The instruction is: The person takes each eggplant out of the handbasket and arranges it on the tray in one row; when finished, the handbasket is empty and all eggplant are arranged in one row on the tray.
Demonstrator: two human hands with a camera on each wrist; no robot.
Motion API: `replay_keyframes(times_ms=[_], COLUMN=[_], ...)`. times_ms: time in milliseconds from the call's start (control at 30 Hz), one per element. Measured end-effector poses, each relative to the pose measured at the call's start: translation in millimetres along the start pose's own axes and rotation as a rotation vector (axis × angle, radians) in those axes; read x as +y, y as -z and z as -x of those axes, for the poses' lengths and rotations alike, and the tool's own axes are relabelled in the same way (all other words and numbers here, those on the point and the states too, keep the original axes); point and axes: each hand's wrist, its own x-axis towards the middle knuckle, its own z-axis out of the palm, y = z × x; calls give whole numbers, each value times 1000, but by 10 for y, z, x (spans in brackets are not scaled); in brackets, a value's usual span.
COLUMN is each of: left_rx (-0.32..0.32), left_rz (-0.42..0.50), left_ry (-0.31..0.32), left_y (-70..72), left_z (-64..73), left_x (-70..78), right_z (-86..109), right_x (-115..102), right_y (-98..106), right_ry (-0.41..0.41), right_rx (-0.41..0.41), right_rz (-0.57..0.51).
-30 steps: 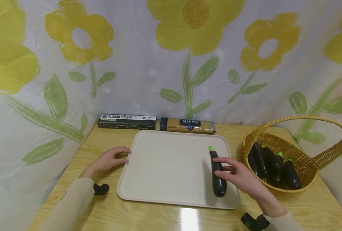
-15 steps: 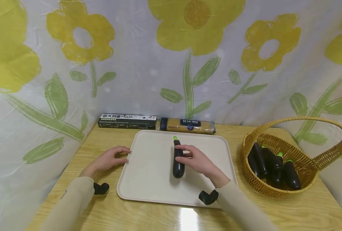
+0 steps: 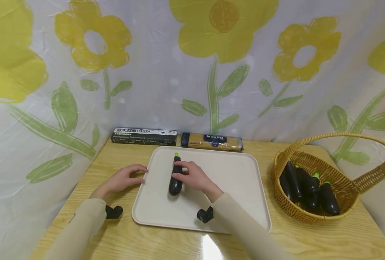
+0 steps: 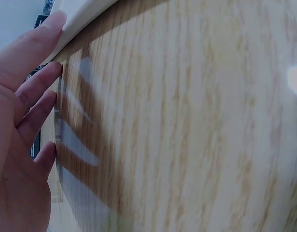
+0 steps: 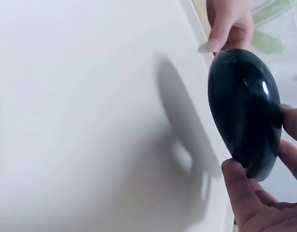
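Note:
My right hand grips a dark purple eggplant by its upper part, its bright green stem end pointing away from me. In the right wrist view the eggplant is held between thumb and fingers, and its shadow falls apart from it on the tray, so it hangs above the surface. Below it lies a large off-white tray. My left hand touches the tray's left edge with relaxed fingers and holds nothing; in the left wrist view the left hand shows its fingers extended over the wood.
A wicker basket with a tall handle stands right of the tray, with several eggplants inside. Behind the tray lie a black pasta box and a spaghetti packet. A flowered curtain hangs behind the wooden table.
My right hand has carried the eggplant leftward across the tray, from its right side to its left part. The left hand has stayed at the tray's left edge.

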Motion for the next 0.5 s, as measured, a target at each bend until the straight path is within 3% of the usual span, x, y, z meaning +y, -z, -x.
replay_keyframes(times_ms=[267, 500], left_rx=[-5, -16], left_rz=[-7, -6], left_ry=[11, 18], left_y=[-3, -4], left_z=[-23, -27], left_x=[-51, -41], right_z=[-150, -219], right_x=[-17, -43], right_y=[-221, -305], right_ry=[-6, -26], right_rx=[-20, -2], right_rz=[108, 128])
